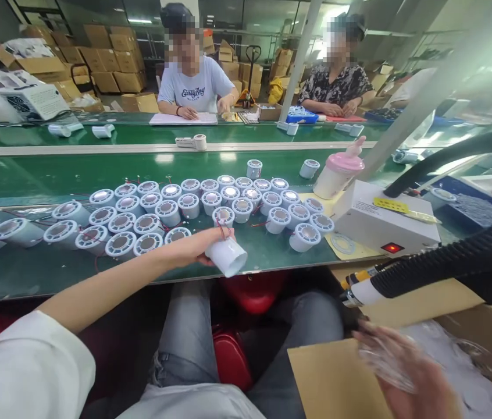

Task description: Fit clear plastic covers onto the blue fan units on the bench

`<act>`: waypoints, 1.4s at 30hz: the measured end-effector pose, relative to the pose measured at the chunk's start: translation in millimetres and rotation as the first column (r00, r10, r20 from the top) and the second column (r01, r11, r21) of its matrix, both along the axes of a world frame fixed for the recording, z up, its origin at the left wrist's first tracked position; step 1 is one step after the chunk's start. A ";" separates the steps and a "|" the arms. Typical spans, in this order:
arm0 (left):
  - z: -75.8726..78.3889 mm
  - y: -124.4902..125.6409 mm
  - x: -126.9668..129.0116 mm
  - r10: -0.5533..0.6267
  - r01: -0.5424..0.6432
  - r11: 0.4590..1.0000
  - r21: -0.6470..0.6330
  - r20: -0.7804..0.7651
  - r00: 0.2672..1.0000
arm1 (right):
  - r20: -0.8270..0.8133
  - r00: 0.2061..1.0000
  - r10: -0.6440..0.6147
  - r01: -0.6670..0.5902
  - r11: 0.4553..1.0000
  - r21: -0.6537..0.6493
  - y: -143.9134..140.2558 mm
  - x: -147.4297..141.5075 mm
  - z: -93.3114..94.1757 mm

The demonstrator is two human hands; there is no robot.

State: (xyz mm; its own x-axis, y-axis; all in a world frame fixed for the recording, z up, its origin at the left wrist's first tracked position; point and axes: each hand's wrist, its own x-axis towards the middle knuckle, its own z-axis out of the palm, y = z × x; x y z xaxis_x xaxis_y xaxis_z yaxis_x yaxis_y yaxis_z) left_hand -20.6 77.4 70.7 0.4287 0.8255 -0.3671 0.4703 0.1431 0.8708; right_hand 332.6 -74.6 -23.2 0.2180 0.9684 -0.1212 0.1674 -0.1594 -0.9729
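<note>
White plastic cylinder point(227, 256), smooth and round, lies on its side in the left hand point(202, 244), fingers curled round it, at the green worktop point(272, 250) edge. Right hand point(407, 372), blurred, grips crinkly clear film point(381, 364) over a cardboard box point(337, 378).

The person wears a white short sleeve point(32, 366) and grey jeans point(189, 343), hands bare.

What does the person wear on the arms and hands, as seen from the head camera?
The left arm has a short white sleeve at the upper arm; the forearm is uncovered. The left hand wears no glove. The right hand is blurred, also apparently gloveless; its sleeve is not visible.
</note>
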 end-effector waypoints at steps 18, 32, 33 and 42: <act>-60.3 -51.8 69.2 -0.476 0.474 0.879 0.052 0.035 0.879 | 0.755 0.571 0.322 -0.536 0.843 0.046 21.7 -88.0 13.6; -93.2 -62.4 60.0 -0.444 0.369 0.882 0.295 0.254 0.859 | -0.063 0.989 0.137 -0.133 0.990 0.056 20.3 -88.4 22.8; -91.4 -63.6 60.4 -0.437 0.387 0.897 0.212 0.304 0.847 | -0.130 0.982 0.139 -0.134 0.990 0.043 20.4 -86.4 21.9; -76.3 -72.6 58.8 -0.175 0.273 0.946 -0.172 0.438 0.882 | 0.334 0.873 0.355 -0.451 0.848 0.278 5.3 -76.3 14.9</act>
